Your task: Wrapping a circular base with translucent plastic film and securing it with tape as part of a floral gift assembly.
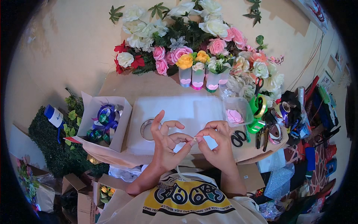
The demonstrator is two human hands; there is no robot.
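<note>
My left hand [170,142] and my right hand [216,142] meet above the table's near edge, each with thumb and forefinger pinched on one tiny pale piece [195,139]. A thin whitish strip [180,172] hangs below my left hand; whether it joins the piece I cannot tell. Behind my left hand a roll of tape [146,130] lies on a white sheet [179,106]. Black-handled scissors [238,139] lie just right of my right hand. Beyond it, a clear plastic tub [240,105] holds pink paper cutouts [234,116].
An open white box [125,123] of ribbon rolls stands at left. Several frosted cups [198,78] with artificial flowers stand at the back, before a bank of artificial roses [216,46]. A green tape dispenser [255,112], pliers [265,138] and ribbon rolls crowd the right.
</note>
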